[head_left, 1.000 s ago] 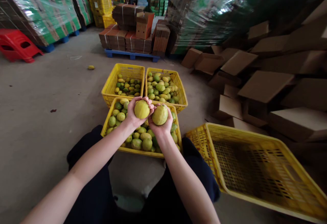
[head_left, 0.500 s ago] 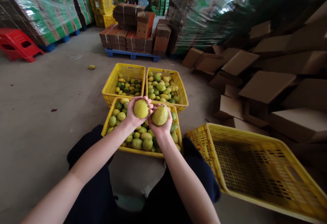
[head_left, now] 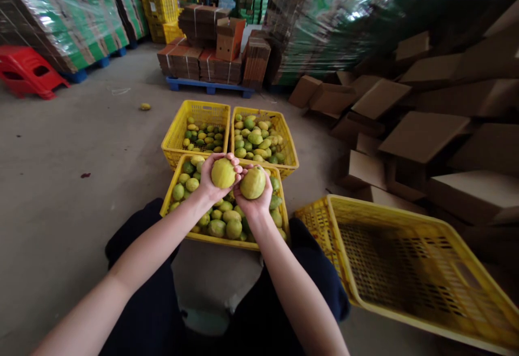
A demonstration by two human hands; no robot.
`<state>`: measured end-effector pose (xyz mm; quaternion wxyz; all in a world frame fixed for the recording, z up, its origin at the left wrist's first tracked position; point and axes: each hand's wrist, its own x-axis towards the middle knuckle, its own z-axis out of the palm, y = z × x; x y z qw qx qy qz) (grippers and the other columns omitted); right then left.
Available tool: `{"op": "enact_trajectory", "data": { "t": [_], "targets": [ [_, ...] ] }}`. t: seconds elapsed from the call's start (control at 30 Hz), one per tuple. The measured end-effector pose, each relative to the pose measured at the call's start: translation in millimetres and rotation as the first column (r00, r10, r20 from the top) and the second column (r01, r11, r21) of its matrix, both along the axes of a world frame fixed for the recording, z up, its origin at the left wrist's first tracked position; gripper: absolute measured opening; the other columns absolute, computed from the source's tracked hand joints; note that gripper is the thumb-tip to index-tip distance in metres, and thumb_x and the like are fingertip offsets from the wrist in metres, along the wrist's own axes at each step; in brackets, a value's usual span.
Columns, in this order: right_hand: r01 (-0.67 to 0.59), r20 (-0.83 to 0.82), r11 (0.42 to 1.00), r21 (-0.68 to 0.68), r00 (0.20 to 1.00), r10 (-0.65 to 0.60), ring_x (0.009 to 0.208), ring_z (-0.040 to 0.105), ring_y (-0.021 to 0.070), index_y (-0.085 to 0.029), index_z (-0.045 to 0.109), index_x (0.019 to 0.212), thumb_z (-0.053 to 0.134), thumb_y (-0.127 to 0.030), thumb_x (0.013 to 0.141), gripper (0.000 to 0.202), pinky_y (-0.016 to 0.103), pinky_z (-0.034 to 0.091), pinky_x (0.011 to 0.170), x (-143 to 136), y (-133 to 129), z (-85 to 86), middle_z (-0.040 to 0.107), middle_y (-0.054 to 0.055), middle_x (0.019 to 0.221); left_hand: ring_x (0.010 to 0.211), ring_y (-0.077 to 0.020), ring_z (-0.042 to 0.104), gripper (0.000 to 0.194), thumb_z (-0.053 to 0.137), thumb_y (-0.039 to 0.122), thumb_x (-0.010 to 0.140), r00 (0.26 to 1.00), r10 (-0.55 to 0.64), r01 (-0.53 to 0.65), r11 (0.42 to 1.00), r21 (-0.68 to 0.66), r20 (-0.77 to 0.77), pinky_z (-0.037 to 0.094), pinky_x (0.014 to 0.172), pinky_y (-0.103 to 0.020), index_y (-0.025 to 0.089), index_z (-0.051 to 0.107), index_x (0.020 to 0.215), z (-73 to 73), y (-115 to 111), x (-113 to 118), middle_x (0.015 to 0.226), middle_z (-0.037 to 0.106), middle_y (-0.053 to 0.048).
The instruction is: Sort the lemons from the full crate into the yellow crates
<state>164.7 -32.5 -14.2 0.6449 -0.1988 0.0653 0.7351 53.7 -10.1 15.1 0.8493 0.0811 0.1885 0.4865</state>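
Note:
My left hand (head_left: 207,184), palm up, cups a yellow lemon (head_left: 223,173) with its fingers curled around the far side. Right beside it, my right hand (head_left: 256,207) holds a greener lemon (head_left: 253,182), whose stem end points away from me. The fingertips of both hands meet or nearly meet between the two fruits. Below them stands a yellow plastic crate (head_left: 231,242) full of green and yellow lemons (head_left: 217,228), partly covered by my hands and forearms.
Two more lemon crates, left (head_left: 170,145) and right (head_left: 292,150), stand just beyond. A tilted yellow crate (head_left: 405,312) is at my right, near piled cardboard boxes (head_left: 425,134). A pallet (head_left: 211,86) of flattened cartons, a red stool (head_left: 30,69) and a stray lemon (head_left: 145,106) are farther off.
Both hands keep their hold on the two lemons in nearly the same place. The whole view has shifted very slightly. In the background, the bent person has moved a little.

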Motion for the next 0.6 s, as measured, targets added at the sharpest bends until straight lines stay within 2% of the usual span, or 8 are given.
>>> {"op": "enact_trajectory", "data": {
  "t": [0.2,0.33,0.5,0.6],
  "targets": [
    [0.022,0.011,0.999,-0.029,1.0,-0.022,0.061,0.068,0.0107,-0.021,0.062,0.078,0.057,-0.022,0.084,0.008,0.02,0.06,0.059,-1,1,2.0,0.07,-0.004,0.067,0.053,-0.0112,0.06,0.022,0.046,0.019,0.086,0.999,0.017,-0.018,0.999,-0.04,-0.035,0.056,0.054,-0.021,0.017,0.058,0.068,4.9,0,1,0.061,0.06,-0.001],
    [0.027,0.11,1.0,-0.003,0.994,-0.026,0.063,0.07,0.0119,-0.02,0.063,0.078,0.061,-0.022,0.081,0.004,0.021,0.06,0.06,3,6,4.6,0.072,-0.003,0.07,0.057,-0.0128,0.065,0.016,0.051,0.018,0.084,0.995,0.052,-0.055,0.998,-0.034,-0.09,0.056,0.054,-0.022,0.015,0.063,0.074,6.6,4,2,0.071,0.069,-0.003],
    [0.059,0.279,0.991,0.116,0.956,-0.09,0.063,0.069,0.013,-0.017,0.064,0.073,0.063,-0.018,0.077,0.004,0.025,0.061,0.066,12,9,13.3,0.071,-0.002,0.07,0.056,-0.0128,0.064,0.016,0.057,0.023,0.08,0.977,0.122,-0.12,0.993,0.02,-0.174,0.051,0.046,-0.021,0.015,0.06,0.065,5.5,11,4,0.064,0.064,-0.001],
    [0.056,0.316,0.987,0.15,0.943,-0.101,0.062,0.067,0.0113,-0.017,0.064,0.071,0.066,-0.017,0.075,0.004,0.022,0.059,0.063,13,7,15.5,0.07,-0.002,0.069,0.055,-0.0129,0.062,0.02,0.059,0.027,0.079,0.971,0.105,-0.093,0.993,0.066,-0.215,0.051,0.046,-0.022,0.016,0.059,0.062,5.1,13,3,0.062,0.061,-0.001]
  ]
}}
